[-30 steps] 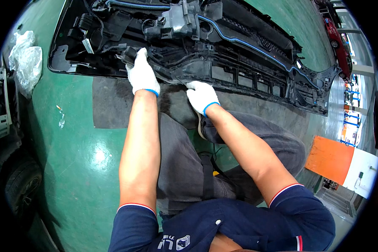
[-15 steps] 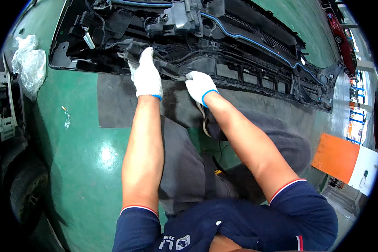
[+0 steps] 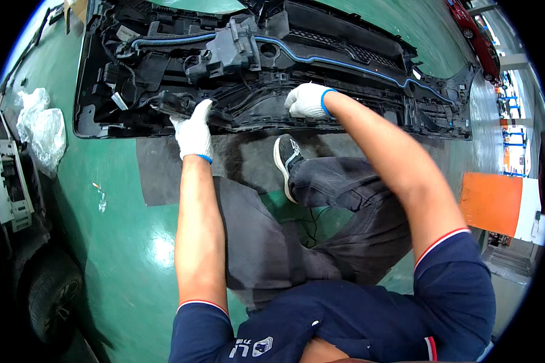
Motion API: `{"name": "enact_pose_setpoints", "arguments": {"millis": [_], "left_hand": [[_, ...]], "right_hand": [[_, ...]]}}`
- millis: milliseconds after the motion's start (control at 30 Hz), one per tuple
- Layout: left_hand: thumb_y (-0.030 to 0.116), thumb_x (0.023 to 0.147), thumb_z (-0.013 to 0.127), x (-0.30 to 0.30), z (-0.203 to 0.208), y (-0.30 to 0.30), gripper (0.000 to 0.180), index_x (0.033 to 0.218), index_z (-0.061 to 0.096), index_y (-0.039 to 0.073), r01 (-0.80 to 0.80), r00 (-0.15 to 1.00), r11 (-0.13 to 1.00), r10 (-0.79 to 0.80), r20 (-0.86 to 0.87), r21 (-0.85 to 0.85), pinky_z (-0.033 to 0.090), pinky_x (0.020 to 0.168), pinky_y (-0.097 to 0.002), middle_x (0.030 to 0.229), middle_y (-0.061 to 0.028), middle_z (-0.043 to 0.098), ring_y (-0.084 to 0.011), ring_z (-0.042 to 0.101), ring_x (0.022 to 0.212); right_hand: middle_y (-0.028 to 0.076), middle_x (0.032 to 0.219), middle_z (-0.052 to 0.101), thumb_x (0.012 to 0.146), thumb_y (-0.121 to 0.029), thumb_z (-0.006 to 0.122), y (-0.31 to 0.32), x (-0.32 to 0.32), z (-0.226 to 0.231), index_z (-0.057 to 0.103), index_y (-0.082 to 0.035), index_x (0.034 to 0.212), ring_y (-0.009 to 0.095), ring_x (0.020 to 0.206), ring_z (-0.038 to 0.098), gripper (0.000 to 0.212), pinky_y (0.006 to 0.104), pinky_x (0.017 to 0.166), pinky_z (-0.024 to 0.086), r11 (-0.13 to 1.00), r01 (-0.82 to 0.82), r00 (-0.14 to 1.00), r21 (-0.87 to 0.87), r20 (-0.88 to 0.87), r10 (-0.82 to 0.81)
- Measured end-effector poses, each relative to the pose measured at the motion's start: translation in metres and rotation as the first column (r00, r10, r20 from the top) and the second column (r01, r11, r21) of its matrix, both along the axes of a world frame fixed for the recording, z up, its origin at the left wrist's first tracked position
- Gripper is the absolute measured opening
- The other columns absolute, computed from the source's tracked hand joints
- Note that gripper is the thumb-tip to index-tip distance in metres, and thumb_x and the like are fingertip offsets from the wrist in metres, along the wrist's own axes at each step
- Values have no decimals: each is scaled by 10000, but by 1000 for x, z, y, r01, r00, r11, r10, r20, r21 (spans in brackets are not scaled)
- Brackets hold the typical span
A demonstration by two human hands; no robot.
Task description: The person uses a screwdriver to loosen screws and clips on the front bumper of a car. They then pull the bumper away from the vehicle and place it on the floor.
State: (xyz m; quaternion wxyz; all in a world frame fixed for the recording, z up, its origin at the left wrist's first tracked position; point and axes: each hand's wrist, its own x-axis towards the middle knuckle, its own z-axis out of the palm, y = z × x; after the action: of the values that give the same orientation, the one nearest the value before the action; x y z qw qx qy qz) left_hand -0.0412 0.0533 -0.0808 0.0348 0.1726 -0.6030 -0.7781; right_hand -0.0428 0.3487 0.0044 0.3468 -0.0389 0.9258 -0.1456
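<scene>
A large black car bumper [image 3: 157,66] lies inner side up before me, with a blue tube [image 3: 327,60] running along it. My left hand [image 3: 194,134], in a white knitted glove, grips a black plastic piece [image 3: 174,104] at the bumper's near edge, thumb on top. Over the middle of the bumper is my right hand [image 3: 309,100], gloved as well, its fingers curled down toward the ribbed black parts. Whatever lies under those fingers is hidden. A black box-shaped housing [image 3: 233,51] sits on the bumper beyond my hands.
Under the bumper's near side lies a dark mat [image 3: 157,175] on the green floor [image 3: 127,242]. Crumpled clear plastic [image 3: 42,130] and a car wheel [image 3: 51,293] are at the left. An orange and white panel [image 3: 490,202] stands at the right. My shoe [image 3: 286,163] is near the bumper.
My right hand has left the near edge and moved farther over the bumper to the right. My left hand still grips the black piece. The view has shifted, so the bumper appears lower.
</scene>
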Motion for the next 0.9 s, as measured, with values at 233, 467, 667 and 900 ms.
{"name": "enact_pose_setpoints", "arguments": {"millis": [233, 467, 667, 900], "left_hand": [[112, 809, 873, 7, 0, -20, 661, 1379, 538, 93, 236, 972, 970, -235, 15, -63, 526, 813, -324, 1219, -61, 669, -158, 640, 1022], [91, 829, 863, 25, 8, -34, 344, 1133, 728, 0, 436, 897, 890, -441, -12, -131, 547, 859, -309, 1088, -63, 733, -147, 672, 936], [92, 839, 856, 32, 17, -37, 331, 1126, 728, -12, 448, 890, 871, -456, 9, -202, 536, 834, -311, 1064, -58, 740, -141, 665, 916], [49, 809, 864, 33, 10, -31, 421, 1186, 689, -21, 387, 907, 917, -398, -139, -99, 540, 889, -333, 1099, -73, 719, -157, 654, 949]], "right_hand": [[196, 1185, 740, 880, -213, 629, 57, 28, -26, 733, -87, 1233, 352, 1126, 698, 390, 419, 1001, 528, 991, -122, 992, 60, -32, 124], [197, 1217, 722, 915, -263, 617, 79, 93, -90, 716, -72, 1246, 364, 1157, 675, 395, 420, 1024, 516, 967, 237, 956, -92, -157, -249], [177, 1283, 697, 926, -279, 587, 88, 137, -102, 691, -63, 1280, 372, 1180, 656, 428, 419, 1031, 510, 927, 341, 904, -158, -217, -369], [192, 1303, 683, 971, -290, 593, 73, 164, -125, 671, -37, 1302, 368, 1207, 650, 424, 399, 1046, 501, 835, 392, 832, -386, -239, -501]]}}
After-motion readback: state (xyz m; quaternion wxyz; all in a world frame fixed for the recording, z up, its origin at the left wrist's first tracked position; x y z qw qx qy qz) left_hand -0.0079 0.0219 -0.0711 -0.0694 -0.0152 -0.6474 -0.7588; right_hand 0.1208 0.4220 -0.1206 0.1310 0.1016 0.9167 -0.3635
